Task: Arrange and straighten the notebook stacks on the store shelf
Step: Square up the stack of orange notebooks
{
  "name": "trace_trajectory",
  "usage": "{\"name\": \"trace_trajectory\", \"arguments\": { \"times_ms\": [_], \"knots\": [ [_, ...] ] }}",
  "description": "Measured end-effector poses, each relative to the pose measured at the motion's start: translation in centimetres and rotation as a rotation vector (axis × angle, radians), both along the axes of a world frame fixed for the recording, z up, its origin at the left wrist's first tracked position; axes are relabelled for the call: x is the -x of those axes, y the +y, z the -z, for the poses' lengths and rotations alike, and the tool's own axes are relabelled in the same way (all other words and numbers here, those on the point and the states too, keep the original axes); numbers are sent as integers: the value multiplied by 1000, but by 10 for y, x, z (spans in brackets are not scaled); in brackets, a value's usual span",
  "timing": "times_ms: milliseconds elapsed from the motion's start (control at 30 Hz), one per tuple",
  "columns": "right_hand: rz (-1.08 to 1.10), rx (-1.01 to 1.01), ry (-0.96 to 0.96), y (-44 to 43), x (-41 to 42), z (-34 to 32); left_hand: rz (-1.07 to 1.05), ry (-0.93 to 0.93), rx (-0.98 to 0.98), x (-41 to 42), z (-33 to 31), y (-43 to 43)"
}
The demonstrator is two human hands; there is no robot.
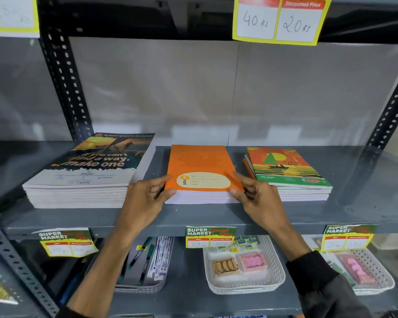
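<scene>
Three notebook stacks lie on the grey metal shelf (193, 216). The middle one is an orange-covered stack (200, 164). My left hand (145, 198) grips its front left corner, thumb on the cover and fingers along the side. At the front right corner my right hand (260, 196) holds the same stack in the same way. A taller stack with a dark cover reading "make one" (90, 171) sits to the left, slightly turned. To the right is a green and orange sailboat-cover stack (287, 173), with lower books fanned out to the left.
Perforated dark uprights (64, 88) frame the shelf at left and right. Yellow price tags (210, 237) hang from the shelf's front edge and from the shelf above. Below, white baskets (244, 288) hold erasers and pens.
</scene>
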State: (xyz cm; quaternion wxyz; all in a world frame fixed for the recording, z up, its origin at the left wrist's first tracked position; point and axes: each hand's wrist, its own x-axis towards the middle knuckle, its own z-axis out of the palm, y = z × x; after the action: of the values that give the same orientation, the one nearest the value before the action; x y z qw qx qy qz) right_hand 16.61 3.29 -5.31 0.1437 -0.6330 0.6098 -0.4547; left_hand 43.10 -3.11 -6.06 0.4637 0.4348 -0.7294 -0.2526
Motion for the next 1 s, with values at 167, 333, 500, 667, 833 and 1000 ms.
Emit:
{"name": "trace_trajectory", "arguments": {
  "times_ms": [167,333,500,667,833,1000],
  "knots": [
    [-4,-179,-261,-12,-17,-10,17,88,-333,19,-15,-5],
    [124,-363,-579,-40,-25,-20,-90,263,-391,43,-26,-13],
    [171,-321,-620,-49,-30,-15,-163,262,-429,48,-20,-30],
    [242,-281,-665,-45,-36,-17,-241,208,-438,51,-17,-33],
    [184,-412,-153,-19,-41,-40,-76,130,-383,44,-32,-16],
    [209,44,319,-3,-84,-77,-32,-101,19,31,-67,5]
  ]
}}
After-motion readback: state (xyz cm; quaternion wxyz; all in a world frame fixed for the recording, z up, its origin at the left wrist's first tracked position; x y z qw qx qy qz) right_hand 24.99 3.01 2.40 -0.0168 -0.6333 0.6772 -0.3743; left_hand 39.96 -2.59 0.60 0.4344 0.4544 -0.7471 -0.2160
